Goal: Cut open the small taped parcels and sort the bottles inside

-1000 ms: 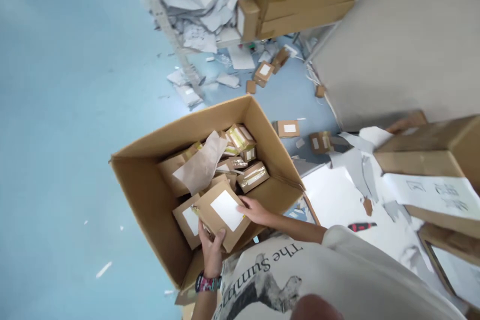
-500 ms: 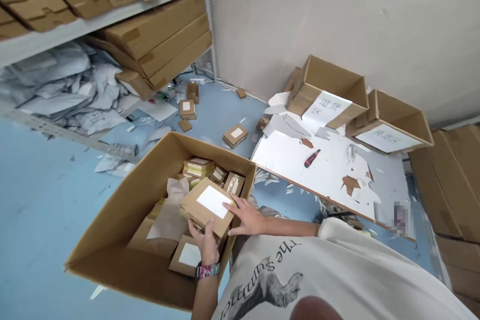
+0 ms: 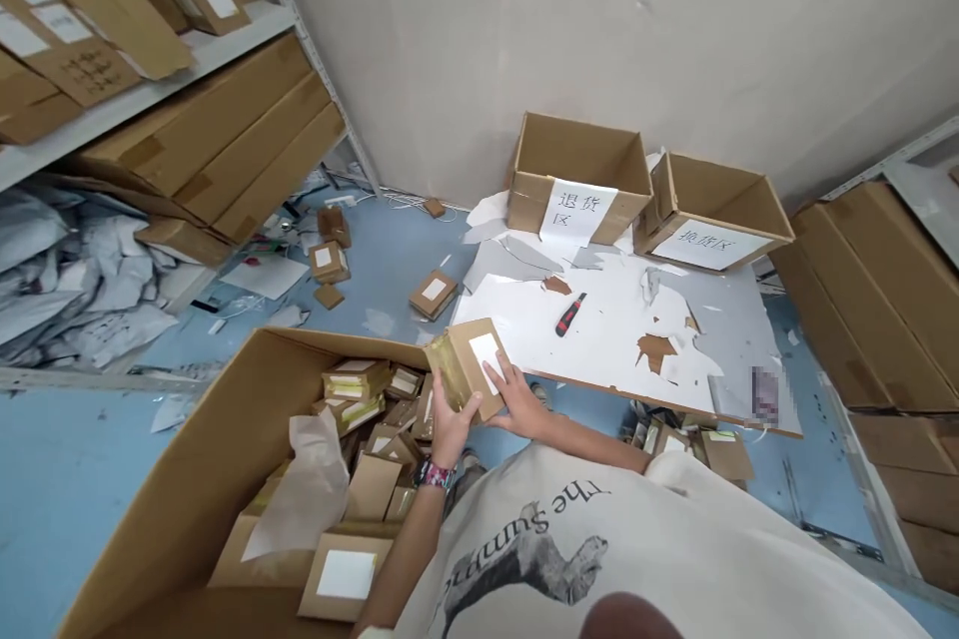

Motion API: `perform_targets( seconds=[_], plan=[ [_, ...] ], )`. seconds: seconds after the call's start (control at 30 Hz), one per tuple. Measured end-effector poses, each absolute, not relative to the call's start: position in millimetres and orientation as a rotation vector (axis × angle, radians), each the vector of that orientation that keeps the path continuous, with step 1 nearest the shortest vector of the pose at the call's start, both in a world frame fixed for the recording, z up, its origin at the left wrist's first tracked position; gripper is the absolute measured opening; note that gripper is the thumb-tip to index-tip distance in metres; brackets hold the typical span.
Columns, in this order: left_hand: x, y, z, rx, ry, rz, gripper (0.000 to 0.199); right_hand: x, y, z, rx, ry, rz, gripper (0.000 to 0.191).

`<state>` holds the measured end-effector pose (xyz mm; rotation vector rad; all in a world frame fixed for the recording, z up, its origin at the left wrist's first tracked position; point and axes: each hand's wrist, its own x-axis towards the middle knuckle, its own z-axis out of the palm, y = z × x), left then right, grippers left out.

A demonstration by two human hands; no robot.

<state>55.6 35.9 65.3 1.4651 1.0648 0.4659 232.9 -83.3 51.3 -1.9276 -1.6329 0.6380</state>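
A brown cardboard box with a white label (image 3: 463, 366) is held between both hands, tilted, above the right rim of a large open carton (image 3: 180, 449). My left hand (image 3: 451, 424) grips its lower taped side, with a patterned band on the wrist. The fingers of my right hand (image 3: 518, 399) press on the label side at the right edge. Inside the large carton lie several smaller taped boxes and a crumpled sheet of brownish paper (image 3: 307, 484). One labelled box (image 3: 346, 574) lies near my left forearm.
A white-topped table (image 3: 606, 344) bears a red and black cutter (image 3: 570, 315), torn paper and two open cartons with handwritten signs (image 3: 576, 210) (image 3: 700, 245). Shelves with long boxes (image 3: 202, 140) and grey bags (image 3: 75, 270) stand left. Stacked cartons (image 3: 876, 290) are at right.
The held box has been lifted out of the large carton and tipped, moving toward the table. The view has turned right, showing more of the table side.
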Motion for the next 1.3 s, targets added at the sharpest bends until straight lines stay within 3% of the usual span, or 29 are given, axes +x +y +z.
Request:
perform_targets(
  seconds=[0.13,0.27,0.57,0.7,0.8,0.97,1.1,1.3],
  plan=[
    [156.1,30.1,71.9,1.658,1.155,0.396,0.12,312.6,-105.2,28.5,-1.91,-1.479,0.691,0.134],
    [269.8,32.2,81.6,1.91,1.163,0.321,0.118,399.4,-109.9,14.1,-1.875,-1.33,0.665,0.13],
    [460.5,67.9,107.4,2.391,1.14,0.176,0.12,541.0,-68.0,22.2,-1.975,-1.066,0.509,0.125],
    [495.6,76.0,82.5,2.453,1.136,0.091,0.1,561.2,-59.5,20.3,-2.152,-1.005,0.572,0.108],
    [500.3,79.2,52.7,2.431,1.098,0.017,0.086,568.4,-63.0,13.3,-2.29,-1.008,0.72,0.101],
    [455.5,86.4,17.1,2.202,0.874,0.166,0.083,566.6,-70.6,9.4,-2.334,-1.022,0.708,0.095],
    [373.0,84.7,3.9,1.929,0.927,0.18,0.08,550.8,-70.8,15.6,-2.389,-0.935,0.46,0.081],
    [222.7,64.3,6.9,1.641,1.353,0.383,0.048,504.1,-37.2,31.5,-2.079,-1.282,0.342,0.052]
  ],
)
